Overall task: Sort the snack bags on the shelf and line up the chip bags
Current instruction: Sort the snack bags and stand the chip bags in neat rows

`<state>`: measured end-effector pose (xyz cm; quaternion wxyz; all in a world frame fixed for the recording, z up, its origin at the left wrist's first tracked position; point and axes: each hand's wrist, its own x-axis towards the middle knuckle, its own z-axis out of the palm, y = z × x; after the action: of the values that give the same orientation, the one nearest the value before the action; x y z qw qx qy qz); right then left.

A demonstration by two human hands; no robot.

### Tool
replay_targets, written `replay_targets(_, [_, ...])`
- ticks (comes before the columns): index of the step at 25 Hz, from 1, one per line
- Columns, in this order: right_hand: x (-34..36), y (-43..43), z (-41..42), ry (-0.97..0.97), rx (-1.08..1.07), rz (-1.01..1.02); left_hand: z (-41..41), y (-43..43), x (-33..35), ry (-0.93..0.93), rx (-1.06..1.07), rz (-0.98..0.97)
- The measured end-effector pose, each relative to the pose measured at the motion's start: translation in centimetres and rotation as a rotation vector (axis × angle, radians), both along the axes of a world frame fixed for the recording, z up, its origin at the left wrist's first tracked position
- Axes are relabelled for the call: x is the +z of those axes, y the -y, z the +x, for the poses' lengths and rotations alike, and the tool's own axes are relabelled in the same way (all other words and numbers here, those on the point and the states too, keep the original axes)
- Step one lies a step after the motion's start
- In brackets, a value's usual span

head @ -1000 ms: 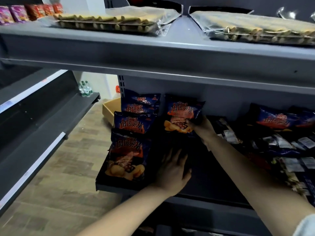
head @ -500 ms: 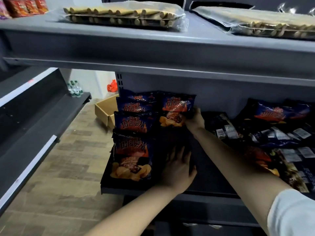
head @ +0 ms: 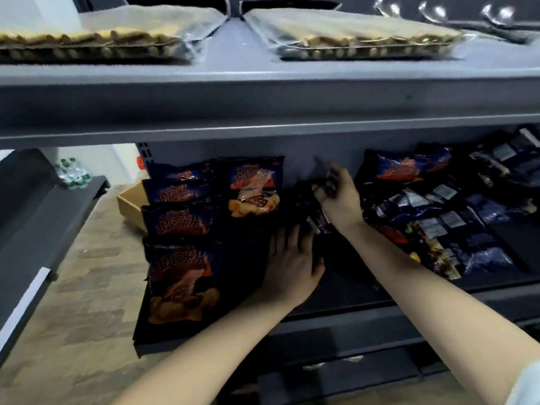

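Note:
Dark blue chip bags with orange print stand in a row at the left of the lower shelf (head: pixel 336 296), the front bag (head: pixel 181 282) nearest me. A second-column chip bag (head: pixel 254 185) stands upright at the back. My left hand (head: pixel 292 264) lies flat on the dark shelf floor, fingers spread. My right hand (head: pixel 336 194) grips a dark snack bag (head: pixel 306 206) just right of that back bag. A loose heap of dark bags (head: pixel 438 211) lies on the right.
The upper shelf (head: pixel 263 97) overhangs close above, carrying clear packs of wafer rolls (head: pixel 365 39). A cardboard box (head: pixel 131 203) sits on the floor behind the left bags. Another grey rack (head: pixel 35 223) stands to the left.
My right hand has let go of the back chip bag, moved right and taken hold of a dark bag. The left hand stays flat on the shelf. The view has shifted.

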<state>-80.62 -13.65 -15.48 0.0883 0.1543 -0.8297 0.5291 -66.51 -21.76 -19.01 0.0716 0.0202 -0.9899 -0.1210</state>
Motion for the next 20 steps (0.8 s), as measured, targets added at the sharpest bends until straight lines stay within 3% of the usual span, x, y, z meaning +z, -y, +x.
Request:
replay_targets(7, [1.6,-14.4,0.9,-0.191,-0.192,0.227,-6.3,-7.7,2.6,-0.130,-0.216,0.016])
replay_targets(12, [0.9,-23.3,1.6,-0.079,-0.312,0.337,-8.9,-14.8,3.4,-0.172,-0.361,0.061])
replay_targets(16, [-0.6,-27.9,1.8,-0.001,-0.335,0.359,-10.7,-19.6,3.2,-0.022,-0.446,0.118])
replay_targets(20, [-1.5,-30.1,2.2,0.066,-0.254,0.365,-12.8,-22.4,1.6,0.049,-0.429,-0.047])
